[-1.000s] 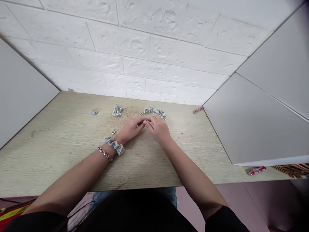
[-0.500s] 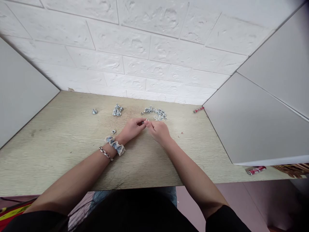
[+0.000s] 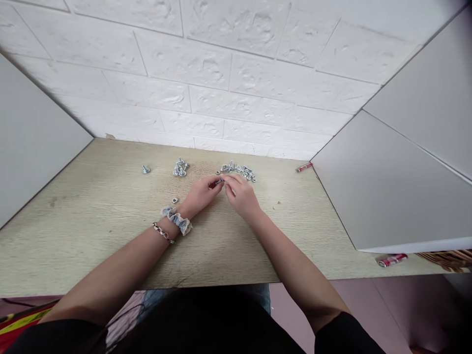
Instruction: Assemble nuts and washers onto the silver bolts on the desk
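Note:
A small metal bolt (image 3: 220, 181) is pinched between the thumb and fingers of my left hand (image 3: 202, 194). My right hand (image 3: 242, 194) meets it from the right, its thumb and fingertips closed at the bolt's end; any nut or washer there is too small to make out. Just beyond my fingers lies a pile of loose bolts, nuts and washers (image 3: 238, 169), partly covered by my right hand. One nut (image 3: 217, 173) sits at the pile's left end, and another nut (image 3: 174, 200) rests near my left wrist.
On the wooden tabletop (image 3: 110, 211), a cluster of bolts with fitted hardware (image 3: 180, 168) stands at the back, with a single bolt (image 3: 146, 169) left of it. Red batteries (image 3: 304, 167) lie by the right panel (image 3: 387, 187). A white brick-pattern wall (image 3: 206, 103) closes the back.
My right fingers have shifted from a thumb-up grip to reaching over the bolt's end, covering more of the washers. My left hand stays nearly in place.

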Action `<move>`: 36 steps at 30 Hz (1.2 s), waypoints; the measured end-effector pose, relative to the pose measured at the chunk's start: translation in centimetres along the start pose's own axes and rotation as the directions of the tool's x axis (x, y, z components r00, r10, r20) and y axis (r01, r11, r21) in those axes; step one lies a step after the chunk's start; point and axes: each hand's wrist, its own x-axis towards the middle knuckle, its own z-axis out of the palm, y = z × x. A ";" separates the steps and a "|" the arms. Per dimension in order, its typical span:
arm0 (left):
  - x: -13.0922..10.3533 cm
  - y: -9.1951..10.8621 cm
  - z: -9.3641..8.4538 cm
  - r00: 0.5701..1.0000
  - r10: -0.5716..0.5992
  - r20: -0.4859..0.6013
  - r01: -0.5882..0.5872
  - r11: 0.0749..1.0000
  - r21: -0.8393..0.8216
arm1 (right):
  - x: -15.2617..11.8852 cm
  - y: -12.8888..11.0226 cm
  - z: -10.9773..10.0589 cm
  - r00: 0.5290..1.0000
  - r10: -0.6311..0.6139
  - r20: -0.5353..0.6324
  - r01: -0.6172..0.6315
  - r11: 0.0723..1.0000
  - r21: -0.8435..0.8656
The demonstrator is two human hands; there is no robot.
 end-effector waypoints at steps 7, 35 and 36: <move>-0.1 0.0 0.1 0.998 0.054 0.027 -0.054 0.999 0.004 | -0.1 -0.1 -0.2 0.997 0.071 0.021 -0.068 0.992 -0.104; -0.3 0.3 0.2 0.997 0.070 0.012 -0.070 0.998 -0.012 | 0.1 -1.6 -1.3 0.933 0.334 0.135 -0.284 0.913 -0.292; -0.3 0.2 0.2 0.997 0.070 0.014 -0.070 0.997 -0.015 | 0.1 -1.5 -1.2 0.938 0.319 0.140 -0.279 0.928 -0.247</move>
